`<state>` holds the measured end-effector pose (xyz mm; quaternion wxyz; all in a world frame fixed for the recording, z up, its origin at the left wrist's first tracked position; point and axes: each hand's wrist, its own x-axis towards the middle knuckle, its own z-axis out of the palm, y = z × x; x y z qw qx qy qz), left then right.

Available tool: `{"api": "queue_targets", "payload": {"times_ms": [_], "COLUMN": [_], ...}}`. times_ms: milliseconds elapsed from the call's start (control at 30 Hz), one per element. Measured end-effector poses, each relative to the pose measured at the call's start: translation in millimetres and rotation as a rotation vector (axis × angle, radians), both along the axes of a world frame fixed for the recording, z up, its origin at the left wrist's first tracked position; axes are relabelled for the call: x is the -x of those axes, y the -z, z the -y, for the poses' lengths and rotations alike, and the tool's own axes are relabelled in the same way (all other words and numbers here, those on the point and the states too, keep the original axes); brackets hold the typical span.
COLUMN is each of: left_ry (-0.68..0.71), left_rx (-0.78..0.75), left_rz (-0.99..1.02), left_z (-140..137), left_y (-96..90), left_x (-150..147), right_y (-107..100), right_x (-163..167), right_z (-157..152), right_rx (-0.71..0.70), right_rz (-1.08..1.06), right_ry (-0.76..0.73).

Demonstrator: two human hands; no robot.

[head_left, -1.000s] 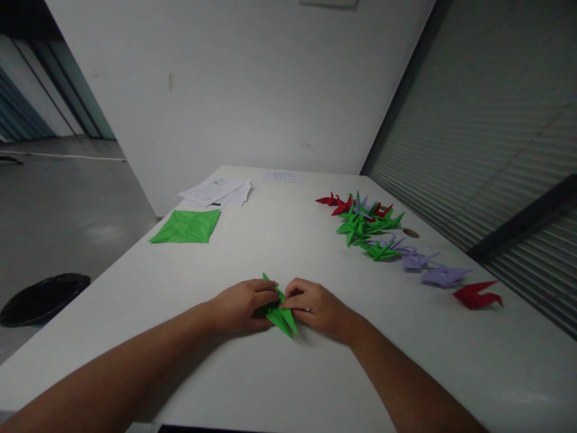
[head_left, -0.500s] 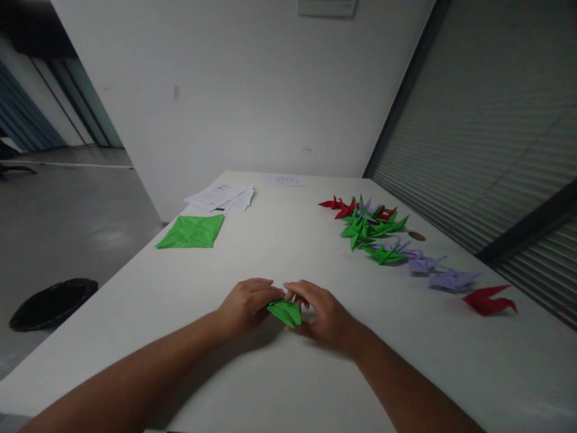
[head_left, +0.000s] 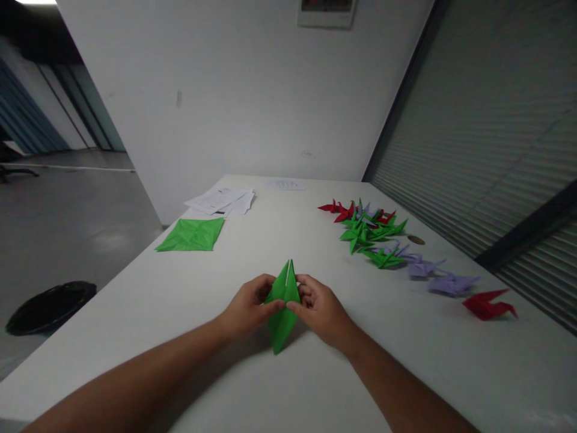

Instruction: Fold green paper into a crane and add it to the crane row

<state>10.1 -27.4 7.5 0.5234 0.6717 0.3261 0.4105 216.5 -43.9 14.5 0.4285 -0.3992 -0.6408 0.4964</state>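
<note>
Between my hands is a folded piece of green origami paper (head_left: 282, 325), a long diamond with a slit running down from its upper point. My left hand (head_left: 252, 305) grips its left edge, thumb lying on the front face and fingers behind. On the opposite edge, my right hand (head_left: 319, 305) pinches it the same way, the two thumb tips nearly meeting at the middle. The diamond's lower tip points toward me, just over the white table (head_left: 279, 397). Parts of the fingers are hidden behind the paper.
Creased green paper (head_left: 192, 234) lies at the left edge, near printed sheets (head_left: 220, 201). Along the right side are several folded cranes: green (head_left: 383, 258), purple (head_left: 452, 284) and red (head_left: 489, 305). A round brown disc (head_left: 416, 240) sits by them. A black-lined bin (head_left: 49, 307) stands on the floor.
The green paper was a compact, flattened shape seen edge-on; now it stands out as a long diamond facing me. Both hands have shifted to its side edges, thumbs in front.
</note>
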Motion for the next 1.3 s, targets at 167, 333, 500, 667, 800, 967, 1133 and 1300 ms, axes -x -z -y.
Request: {"api": "queue_targets", "payload": {"times_ms": [167, 333, 500, 667, 800, 967, 1133, 1300], "left_ry": [-0.057, -0.179, -0.115, 0.194, 0.247, 0.283, 0.315, 0.329], "left_rx": [0.216, -0.113, -0.599, -0.768, -0.853, -0.863, -0.885, -0.882], "left_rz": [0.042, -0.305, -0.607, -0.636, -0.690, -0.708, -0.711, -0.698], "left_z": [-10.5, -11.3, -13.2, -14.2, -12.9, -13.9, -16.3, -15.3], "left_y": [21.9, 24.9, 18.2, 12.1, 7.6, 5.7, 6.0, 5.5], "left_x": [-2.3, 2.9, 8.6, 8.0, 10.5, 14.2, 15.4, 16.4], "right_y": [10.4, 20.5, 24.1, 16.9, 8.5, -0.5, -2.6, -1.7], "right_x": [1.0, 0.3, -0.9, 0.0, -6.9, -22.9, -29.2, -32.2], "right_z": [-10.7, -13.6, -14.6, -15.1, -12.9, -10.8, -13.8, -16.4], "right_rx": [0.173, 0.202, 0.058, -0.048, -0.034, -0.075, -0.205, -0.267], "right_rz": [-0.005, 0.132, 0.487, 0.672, 0.660, 0.588, 0.609, 0.616], "right_ry": [0.026, 0.083, 0.178, 0.180, 0.095, -0.151, -0.246, -0.312]}}
